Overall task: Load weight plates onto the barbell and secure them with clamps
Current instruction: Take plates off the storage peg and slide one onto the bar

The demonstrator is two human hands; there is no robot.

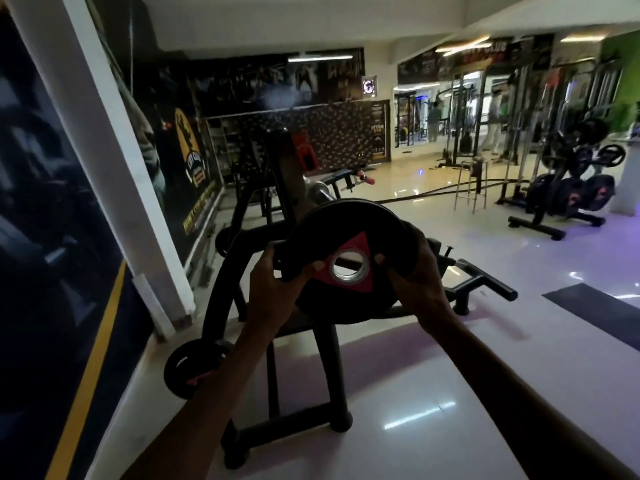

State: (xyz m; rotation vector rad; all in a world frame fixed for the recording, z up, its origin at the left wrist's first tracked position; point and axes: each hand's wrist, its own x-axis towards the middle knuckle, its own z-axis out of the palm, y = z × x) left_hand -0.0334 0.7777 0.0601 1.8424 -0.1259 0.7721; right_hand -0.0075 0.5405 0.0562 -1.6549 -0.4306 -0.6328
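I hold a black weight plate (346, 233) with a red triangular centre and a metal-ringed hole in front of me at chest height. My left hand (277, 285) grips its left rim, fingers curled through a grip slot. My right hand (412, 268) grips its right rim. Just beyond the plate's top edge the silver barbell sleeve (317, 192) points toward me from a black rack (277, 174). The plate's hole sits below and in front of the sleeve's end. No clamp is visible.
A black bench frame (311, 375) stands below my arms, with a small black plate (194, 365) on its lower left peg. A dark wall runs along the left. A plate tree (571, 192) and machines stand at the far right across the glossy white floor.
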